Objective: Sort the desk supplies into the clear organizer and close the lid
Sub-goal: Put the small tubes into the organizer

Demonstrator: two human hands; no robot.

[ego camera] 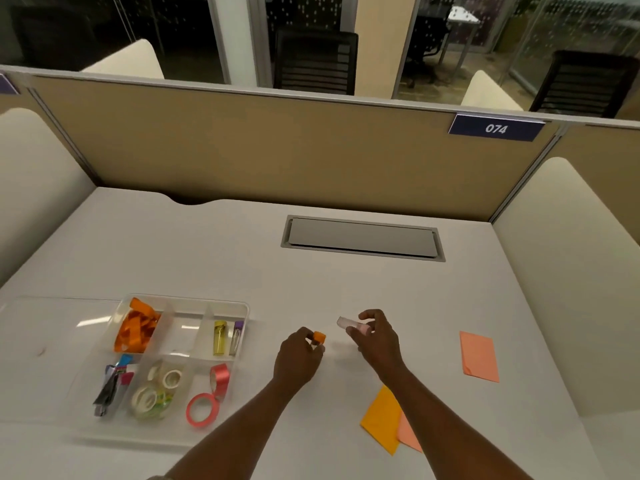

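Sorting mostly done; two vials in hand, lid open.

The organizer (242, 306) holds ribbon (135, 329), clips (112, 379), tape rolls (156, 389) and two vials (219, 337), and its lid (52, 327) lies flat to its left. Still to go, as I judge it: the vials in hand, the paper notes (479, 356) on the surface (346, 289), then the lid. The left grip (298, 358) pinches an orange-capped vial (318, 338) near the organizer's right side. The right grip (377, 337) pinches a pink vial (349, 323) in its fingertips, farther right, apart from the organizer.
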